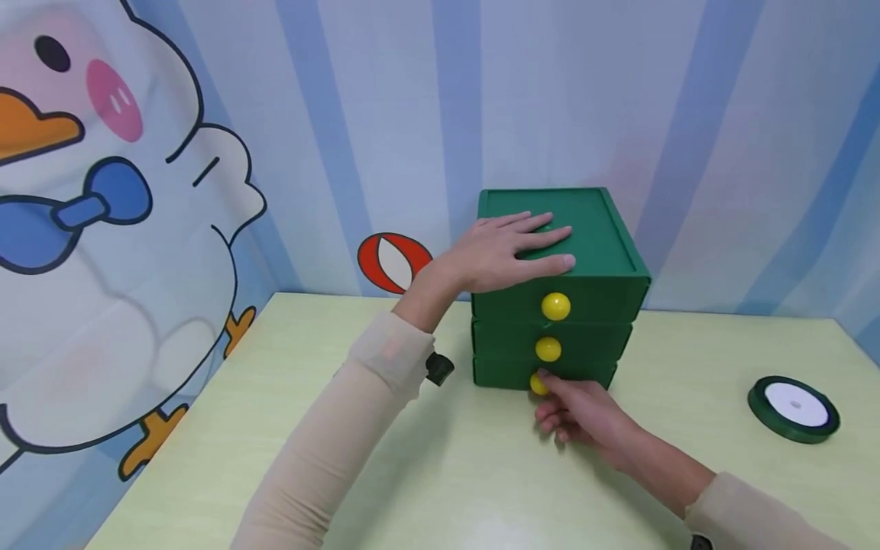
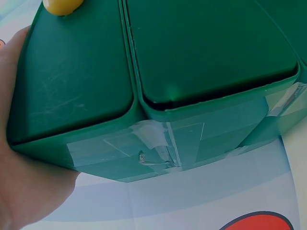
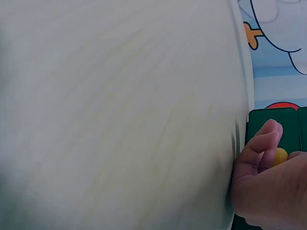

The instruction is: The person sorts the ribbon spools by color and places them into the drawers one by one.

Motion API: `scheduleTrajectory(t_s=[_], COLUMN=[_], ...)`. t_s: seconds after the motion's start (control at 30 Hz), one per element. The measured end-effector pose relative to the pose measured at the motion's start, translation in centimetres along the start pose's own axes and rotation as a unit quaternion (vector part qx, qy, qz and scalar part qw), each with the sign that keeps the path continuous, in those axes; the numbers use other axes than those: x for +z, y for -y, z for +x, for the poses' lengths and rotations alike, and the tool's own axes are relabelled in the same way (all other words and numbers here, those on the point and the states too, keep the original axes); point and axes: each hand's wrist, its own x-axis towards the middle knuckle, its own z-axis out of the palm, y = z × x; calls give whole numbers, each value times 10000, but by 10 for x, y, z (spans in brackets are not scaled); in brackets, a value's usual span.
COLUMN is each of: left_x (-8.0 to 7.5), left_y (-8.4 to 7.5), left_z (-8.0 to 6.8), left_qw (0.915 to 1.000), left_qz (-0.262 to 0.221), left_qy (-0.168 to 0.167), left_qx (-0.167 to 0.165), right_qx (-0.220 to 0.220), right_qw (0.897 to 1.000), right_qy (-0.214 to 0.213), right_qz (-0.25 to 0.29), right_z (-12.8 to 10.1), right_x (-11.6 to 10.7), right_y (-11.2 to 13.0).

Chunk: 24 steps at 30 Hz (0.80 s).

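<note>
Bottom knob (image 1: 538, 384) half-hidden under right hand (image 1: 584, 416)

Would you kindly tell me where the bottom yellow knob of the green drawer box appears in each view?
Head: bottom yellow knob at centre, pinched by the right hand.
Left wrist: not in view; the knob at the top edge cannot be identified.
Right wrist: lower right, behind the fingers.
Shared landmark: green drawer box.

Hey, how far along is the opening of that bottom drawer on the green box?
Done: the left hand lies flat on the green drawer box, bracing it. In hand: the right hand pinches the bottom yellow knob. Left: all three drawers look closed, so the pull has not started.
</note>
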Motion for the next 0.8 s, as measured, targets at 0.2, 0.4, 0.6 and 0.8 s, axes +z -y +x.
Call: scheduleTrajectory(t_s=[0.2,0.4,0.6,0.8], left_x=[-2,0,-1,-2], left_y=[0,-1,-1,-1], left_z=[-2,-1,0,-2], left_qw=[10000,10000,10000,10000], left_qz=[29,59,27,20], left_qy=[-4,51,69,45], left_qx=[-4,-33,-10,-3], right_qx=[-84,-119,-19,252], right_qw=[9998,9997,9993,9981], right_qy=[-9,-70,-111,-204], right_qz=[-173,-199,-364,-528], right_z=[-1,-5,-14,-28], right_x=[6,9,11,16], right_y=[2,1,-1,-6])
